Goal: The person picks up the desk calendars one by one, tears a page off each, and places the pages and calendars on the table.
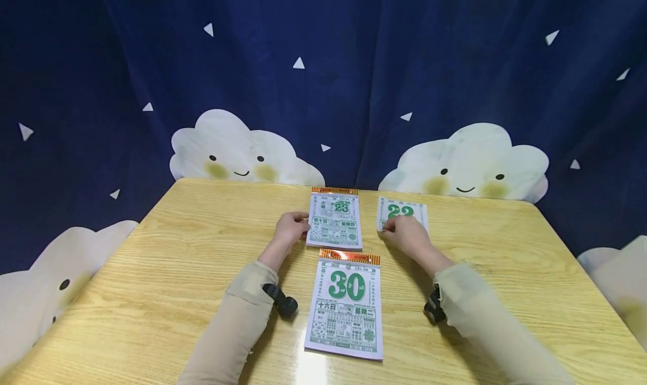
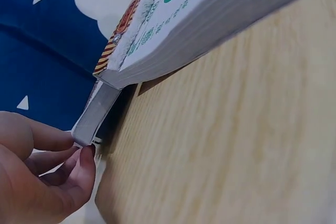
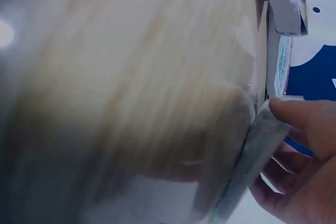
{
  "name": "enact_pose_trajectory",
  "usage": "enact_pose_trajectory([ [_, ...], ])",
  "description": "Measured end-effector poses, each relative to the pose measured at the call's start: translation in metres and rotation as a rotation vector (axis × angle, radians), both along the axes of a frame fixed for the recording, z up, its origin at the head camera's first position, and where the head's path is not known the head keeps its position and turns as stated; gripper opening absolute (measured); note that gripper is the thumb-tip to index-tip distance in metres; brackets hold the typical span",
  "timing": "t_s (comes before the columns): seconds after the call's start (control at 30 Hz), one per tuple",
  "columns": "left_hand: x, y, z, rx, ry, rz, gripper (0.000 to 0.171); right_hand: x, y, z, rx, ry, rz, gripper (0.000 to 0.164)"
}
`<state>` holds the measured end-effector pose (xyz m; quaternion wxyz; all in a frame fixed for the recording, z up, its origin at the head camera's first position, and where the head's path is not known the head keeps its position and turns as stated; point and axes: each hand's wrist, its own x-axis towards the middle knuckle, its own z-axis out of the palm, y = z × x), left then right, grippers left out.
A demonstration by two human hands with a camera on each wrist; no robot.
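A tear-off calendar pad [image 1: 334,233] with a green 23 and a red-and-gold top strip lies at the back of the table. My left hand [image 1: 292,227] is at its left edge; in the left wrist view, thumb and fingers [image 2: 79,174] pinch the pad's corner. To the right, my right hand [image 1: 406,234] holds a calendar sheet [image 1: 414,209] showing a green 22, its lower part hidden by the hand. In the right wrist view the thumb [image 3: 299,111] lies on one side of the sheet, with the fingers behind. A second calendar pad [image 1: 343,312], showing 30, lies in front between my forearms.
The pale wooden table [image 1: 167,284] has a glare spot near its front. Behind it hangs a dark blue curtain [image 1: 333,48] with white triangles and smiling clouds. Black straps with small cameras [image 1: 287,306] circle both wrists.
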<state>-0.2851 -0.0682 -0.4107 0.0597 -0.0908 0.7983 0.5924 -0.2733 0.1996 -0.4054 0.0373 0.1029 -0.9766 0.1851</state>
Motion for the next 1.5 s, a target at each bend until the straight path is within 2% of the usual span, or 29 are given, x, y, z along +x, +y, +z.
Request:
enact_pose_trajectory([
  [0.2, 0.001, -0.002, -0.004, 0.025, 0.007, 0.018, 0.035, 0.001, -0.002, -0.003, 0.040, -0.032, 0.087, 0.023],
  [0.33, 0.003, -0.003, -0.004, 0.011, 0.018, 0.015, 0.033, 0.003, -0.003, -0.002, 0.043, -0.080, 0.110, 0.035],
  [0.47, 0.005, -0.004, 0.000, 0.035, 0.005, -0.004, 0.031, 0.006, -0.002, 0.002, 0.009, -0.105, 0.121, 0.045],
  [0.57, 0.007, -0.007, 0.003, 0.064, -0.005, -0.020, 0.029, 0.010, -0.001, 0.006, -0.027, -0.106, 0.116, 0.044],
  [0.7, 0.012, -0.013, 0.007, 0.056, 0.007, -0.045, 0.027, 0.014, -0.001, 0.009, -0.066, -0.104, 0.124, 0.035],
  [0.87, 0.020, -0.018, 0.009, 0.011, 0.008, -0.099, 0.024, 0.022, -0.002, 0.012, -0.093, -0.108, 0.143, 0.027],
  [1.1, 0.035, -0.019, 0.007, 0.003, -0.004, -0.155, 0.020, 0.035, -0.004, 0.016, -0.116, -0.176, 0.129, 0.024],
  [1.33, 0.049, -0.021, 0.009, -0.061, -0.042, -0.305, 0.019, 0.048, -0.003, 0.014, -0.162, -0.238, 0.144, 0.030],
  [1.5, 0.054, -0.017, 0.007, -0.098, -0.045, -0.350, 0.020, 0.053, -0.006, 0.008, -0.180, -0.251, 0.159, 0.039],
])
